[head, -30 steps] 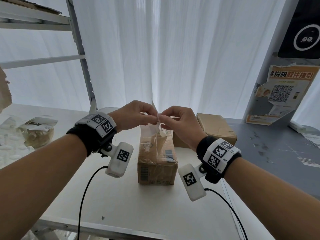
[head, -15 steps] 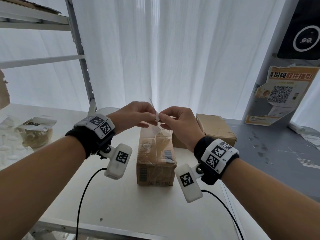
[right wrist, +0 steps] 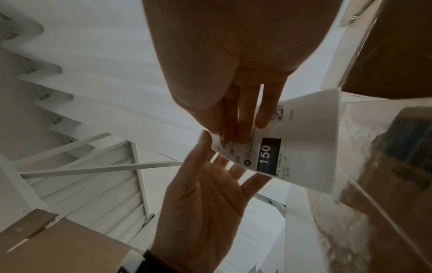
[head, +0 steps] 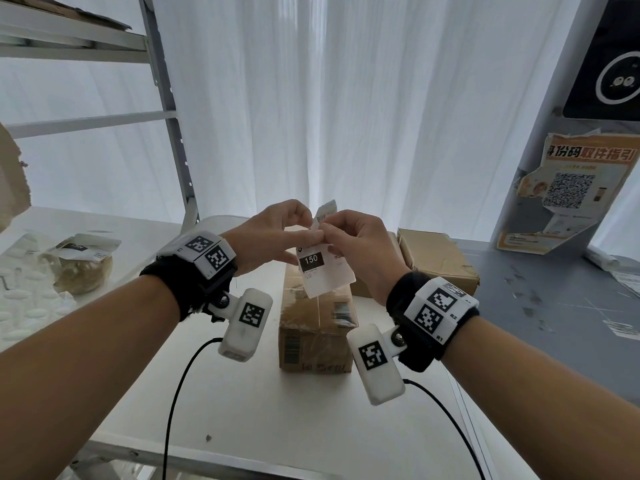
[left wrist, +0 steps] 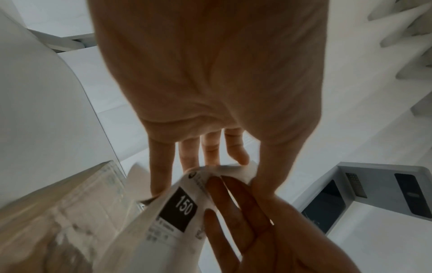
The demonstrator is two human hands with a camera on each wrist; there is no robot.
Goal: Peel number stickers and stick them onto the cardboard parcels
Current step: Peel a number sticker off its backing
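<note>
Step in hand: I judge I am separating the number sticker (head: 323, 268) from its backing strip (head: 325, 211), held in the air between both hands, above the parcel.
Left hand: my left hand (head: 268, 239) pinches the upper edge of the paper from the left; its lower fingers (left wrist: 163, 170) lie fairly straight behind the sheet.
Right hand: my right hand (head: 358, 247) pinches the same upper edge from the right, thumb and fingertips meeting the left hand's, so both hold the paper and neither is free.
Where the sticker is: it hangs down from the pinch, printed face towards me, black block reading 150, long axis near upright with the lower end tilted to my right.
Key relation: the near parcel (head: 317, 330) stands directly below the hanging sticker, its long axis running away from me; the sticker's free lower edge is apart from the parcel top.
Nearer hand: both sit about equally over the parcel; I cannot tell which is closer.
Sticker material: thin, white, limp paper, curling at the free edge; likely to fold onto itself.
Parcel surface: brown cardboard, dented, wrapped with glossy clear tape and a barcode label.
Second parcel (head: 438, 263): plain creased cardboard, behind and to the right.
Table (head: 242, 403): smooth white.
</note>
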